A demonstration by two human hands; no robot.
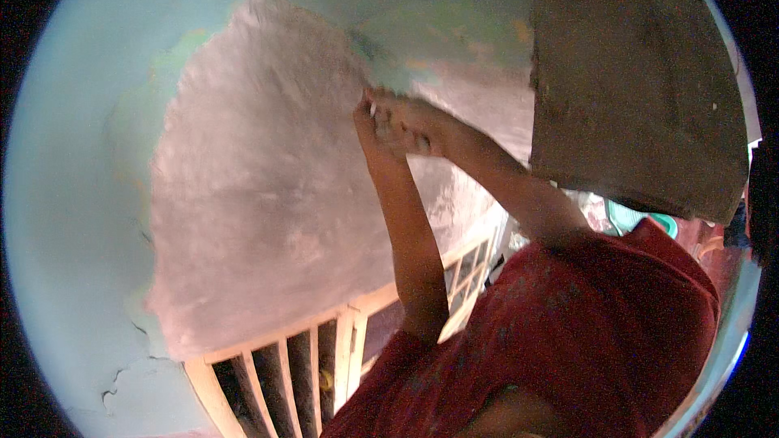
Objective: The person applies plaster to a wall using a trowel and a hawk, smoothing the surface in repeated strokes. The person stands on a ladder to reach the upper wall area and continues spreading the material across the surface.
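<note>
My two hands are raised together in front of a wall, both arms reaching up from the lower right. The right hand [412, 127] has its fingers curled into a closed grip. Pressed up against it is my left hand [367, 120], partly covered and a little blurred, its visible fingers bent. A small pale spot shows between them, but what they hold, if anything, I cannot make out. Behind them is a greyish-pink patch of bare plaster [260, 170]. Its upper edge, where blue-green paint [438, 0] begins, lies just above the hands.
A pale wooden window frame with bars [349, 341] runs along the wall below. At the upper right hangs a large dark brown panel [633, 89]. A teal plastic container [667, 224] shows past my shoulder. Cracks mark the light blue wall [73, 276] at left.
</note>
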